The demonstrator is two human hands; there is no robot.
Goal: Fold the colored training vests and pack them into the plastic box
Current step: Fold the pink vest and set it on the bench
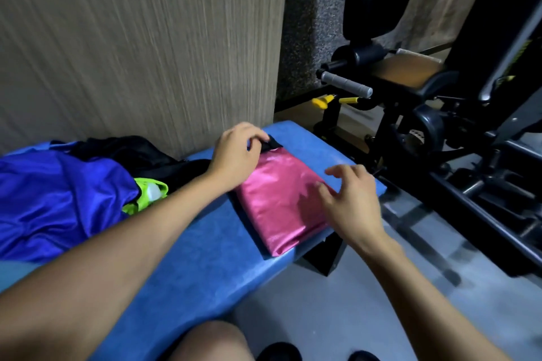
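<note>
Left hand [236,152]: fingers curled, thumb and fingertips pinching the black trim [271,145] at the far corner of the folded pink vest [278,202]; wrist and heel of the hand lie over the vest's far-left edge.

Right hand [350,202]: fingers spread and loosely bent, holding nothing; it is over the right edge of the pink vest, fingertips close to the fabric. Whether they touch it cannot be told, as the hand is motion-blurred.

Pink vest: folded into a flat, shiny oblong, lying at the right end of the blue padded bench [205,258], its near corner at the bench's near edge. It lies between the two hands, beneath both.

Blue vest [55,196]: unfolded, heaped at the left of the bench, cut off by the left frame edge.

Neon yellow-green vest [148,193]: crumpled, mostly hidden beneath the blue vest and behind the left forearm.

Black garments [137,152]: bunched at the far side of the bench against the wall panel [140,38]; individual pieces hard to make out.

Gym machine [440,102]: black frame with tan seat pad, grey-gripped handle and yellow knobs, standing on the floor to the far right, well apart from the vests.

Plastic box: not in view.

Near edge: a bare knee and two dark shoe tips, cut off by the frame.
</note>
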